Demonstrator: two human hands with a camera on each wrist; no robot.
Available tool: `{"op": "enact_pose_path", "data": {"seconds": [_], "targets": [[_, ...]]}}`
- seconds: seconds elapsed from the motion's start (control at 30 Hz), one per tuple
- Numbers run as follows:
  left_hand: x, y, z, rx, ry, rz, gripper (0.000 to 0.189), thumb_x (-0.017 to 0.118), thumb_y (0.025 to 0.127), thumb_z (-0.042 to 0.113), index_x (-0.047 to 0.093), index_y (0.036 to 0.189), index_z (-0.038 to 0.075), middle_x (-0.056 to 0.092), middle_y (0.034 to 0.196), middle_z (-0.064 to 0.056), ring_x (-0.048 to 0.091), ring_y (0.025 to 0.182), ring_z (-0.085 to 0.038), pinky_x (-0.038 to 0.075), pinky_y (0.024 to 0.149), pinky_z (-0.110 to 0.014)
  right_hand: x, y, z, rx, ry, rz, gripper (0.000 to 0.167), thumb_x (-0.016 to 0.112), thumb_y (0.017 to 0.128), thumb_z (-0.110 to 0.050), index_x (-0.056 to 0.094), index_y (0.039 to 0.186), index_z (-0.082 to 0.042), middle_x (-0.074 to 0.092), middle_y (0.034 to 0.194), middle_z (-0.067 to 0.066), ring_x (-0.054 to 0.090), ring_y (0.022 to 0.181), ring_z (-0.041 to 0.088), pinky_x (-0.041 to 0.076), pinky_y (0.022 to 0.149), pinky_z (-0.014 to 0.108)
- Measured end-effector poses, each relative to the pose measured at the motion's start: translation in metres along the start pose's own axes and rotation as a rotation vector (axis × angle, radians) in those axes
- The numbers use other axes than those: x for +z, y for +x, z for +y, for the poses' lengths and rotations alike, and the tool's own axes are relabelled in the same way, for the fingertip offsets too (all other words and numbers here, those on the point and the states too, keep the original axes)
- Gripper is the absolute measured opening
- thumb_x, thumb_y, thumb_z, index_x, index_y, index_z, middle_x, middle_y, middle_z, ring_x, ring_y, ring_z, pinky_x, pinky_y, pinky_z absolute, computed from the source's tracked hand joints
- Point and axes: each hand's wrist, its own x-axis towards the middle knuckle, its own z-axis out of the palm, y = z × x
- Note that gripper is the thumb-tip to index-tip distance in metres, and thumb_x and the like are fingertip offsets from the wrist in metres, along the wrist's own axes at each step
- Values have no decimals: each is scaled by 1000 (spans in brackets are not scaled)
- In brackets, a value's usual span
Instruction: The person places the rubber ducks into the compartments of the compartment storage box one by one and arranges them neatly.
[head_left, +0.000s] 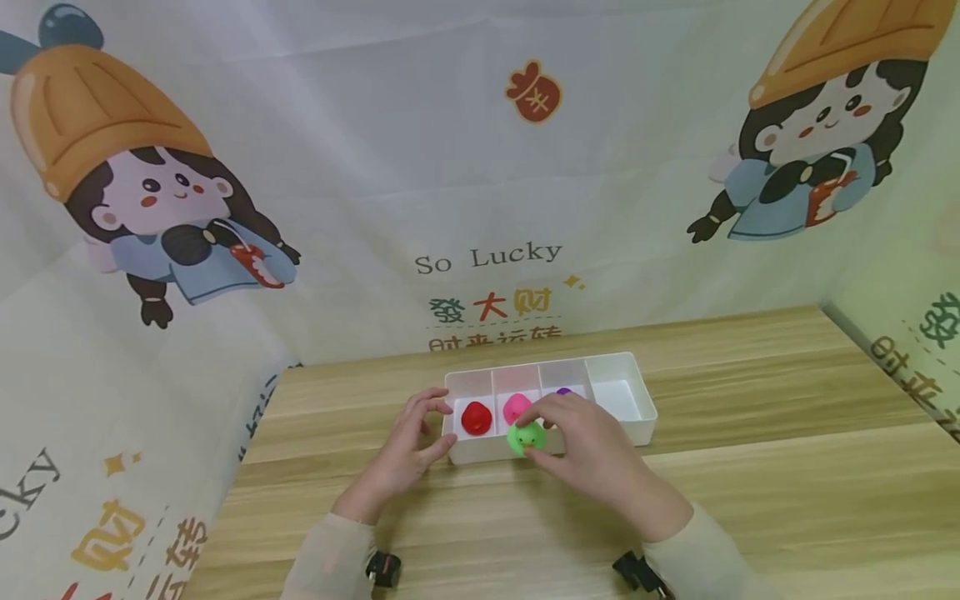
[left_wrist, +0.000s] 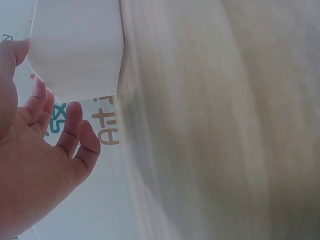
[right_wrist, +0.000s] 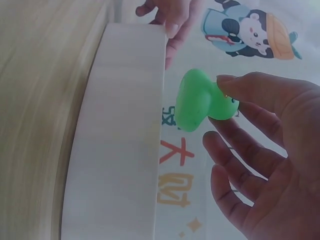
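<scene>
A white divided box [head_left: 547, 450] stands on the table, a red toy [head_left: 476, 418] in its leftmost compartment and a pink one [head_left: 516, 407] in the compartment beside it. A purple toy [head_left: 564, 392] shows partly behind my right hand [head_left: 592, 433]. That hand pinches a small green rubber duck [right_wrist: 197, 100] between thumb and fingertips, above the box's front rim. In the right wrist view the duck's head is at the fingers and its base points away. My left hand [head_left: 405, 442] holds the box's left end, thumb near the front corner, fingers toward the back.
The wooden table [head_left: 315, 483] runs back to a printed cloth [head_left: 360, 250] hung behind and at both sides. The box's rightmost compartment [head_left: 618, 402] shows its white floor. A black strap device [head_left: 384, 569] sits at the left wrist, another [head_left: 637, 572] at the right.
</scene>
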Motion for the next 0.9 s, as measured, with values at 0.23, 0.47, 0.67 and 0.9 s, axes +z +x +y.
{"op": "enact_pose_path", "data": {"seconds": [0.23, 0.47, 0.67, 0.9], "targets": [[-2, -1, -1, 3, 4, -2, 32, 72, 96, 9, 57, 123, 9, 40, 159, -10, 48, 108, -26, 42, 95, -42, -8, -1, 7, 19, 21, 30, 34, 91, 78, -17, 73, 107, -18, 75, 107, -5, 71, 94, 18, 58, 85, 36], [-1, -2, -2, 6, 7, -6, 31, 72, 96, 10, 56, 123, 9, 41, 159, -10, 48, 105, -25, 41, 94, -42, -17, -4, 18, 35, 32, 64, 31, 91, 78, -15, 74, 103, -17, 73, 101, -7, 68, 89, 15, 57, 82, 33], [-1, -2, -2, 8, 0, -2, 31, 72, 96, 9, 56, 122, 9, 41, 159, -10, 48, 108, -26, 41, 95, -42, -24, -6, 31, 51, 16, 85, 30, 89, 79, -11, 74, 105, -17, 75, 105, -6, 67, 90, 19, 55, 81, 37], [0, -1, -3, 2, -3, 0, 33, 73, 95, 7, 56, 123, 10, 41, 159, -10, 48, 108, -27, 41, 96, -41, -34, -5, 40, 96, 9, 59, 29, 88, 81, -10, 74, 106, -13, 75, 108, 2, 66, 94, 23, 56, 82, 42]]}}
